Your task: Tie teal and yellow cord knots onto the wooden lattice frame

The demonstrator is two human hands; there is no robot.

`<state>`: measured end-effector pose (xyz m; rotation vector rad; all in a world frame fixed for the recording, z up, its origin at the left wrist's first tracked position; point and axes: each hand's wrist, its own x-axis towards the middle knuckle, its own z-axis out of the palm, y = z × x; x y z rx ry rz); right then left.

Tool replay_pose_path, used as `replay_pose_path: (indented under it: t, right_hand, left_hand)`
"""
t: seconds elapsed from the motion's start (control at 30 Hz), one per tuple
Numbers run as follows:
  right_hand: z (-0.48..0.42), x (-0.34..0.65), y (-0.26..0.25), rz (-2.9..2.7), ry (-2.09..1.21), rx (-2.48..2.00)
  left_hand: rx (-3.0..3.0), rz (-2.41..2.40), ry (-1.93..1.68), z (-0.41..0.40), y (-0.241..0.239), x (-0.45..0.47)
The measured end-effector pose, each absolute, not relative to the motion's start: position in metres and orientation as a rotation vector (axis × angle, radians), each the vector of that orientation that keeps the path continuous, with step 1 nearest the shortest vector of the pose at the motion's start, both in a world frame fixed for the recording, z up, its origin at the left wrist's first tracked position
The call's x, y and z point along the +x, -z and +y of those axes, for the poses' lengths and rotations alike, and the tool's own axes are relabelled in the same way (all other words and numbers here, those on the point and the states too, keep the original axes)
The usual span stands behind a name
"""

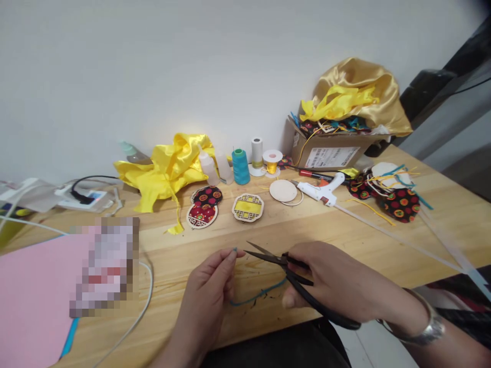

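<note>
My left hand (212, 286) pinches a strand of blue thread between thumb and forefinger, and a bit of it shows at the fingertips. Below, blue thread (255, 297) trails from this hand toward the right one. My right hand (330, 278) grips black-handled scissors (282, 259), their blades parted and pointing left at the left fingertips. Behind the hands lie a round lattice piece with yellow fabric (247, 207), a patterned red fabric piece with a wooden rim (202, 215), and a plain round disc (283, 190).
Along the wall stand a teal thread cone (241, 167), spools, bottles and yellow satin (164, 171). A white glue gun (321, 191) lies right, before a cardboard box (326, 152) of fabric. Pink sheets (42, 291), a white cable (148, 289) and a power strip (82, 198) occupy the left.
</note>
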<state>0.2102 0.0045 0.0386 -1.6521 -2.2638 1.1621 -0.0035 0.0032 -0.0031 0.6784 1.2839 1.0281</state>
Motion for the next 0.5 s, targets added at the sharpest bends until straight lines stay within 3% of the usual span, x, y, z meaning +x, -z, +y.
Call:
replay_pose_path:
  t: [0.5]
  right_hand:
    - [0.021, 0.193, -0.034, -2.392, -1.109, -1.527]
  left_hand:
    - [0.855, 1.292, -0.913, -0.001, 0.01, -0.004]
